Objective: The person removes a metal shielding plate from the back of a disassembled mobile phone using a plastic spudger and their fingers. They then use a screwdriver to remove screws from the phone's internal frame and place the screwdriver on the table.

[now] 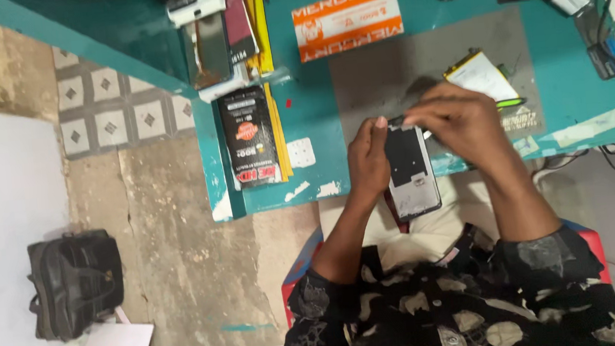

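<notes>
From the head view, I see my left hand (368, 159) gripping one opened phone (410, 171) by its long edge, held just over the teal counter (316, 105) edge. My right hand (458, 119) pinches closed at its top end. The phone looks light, stiff and fragile; I judge the side edges safest. One loose battery (481, 76) lies nearby, and one black box (247, 137).

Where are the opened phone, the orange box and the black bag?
opened phone (411, 175): head view, middle of its bare back.
orange box (347, 18): head view, centre of its top face.
black bag (76, 282): head view, its front, on the floor.
</notes>
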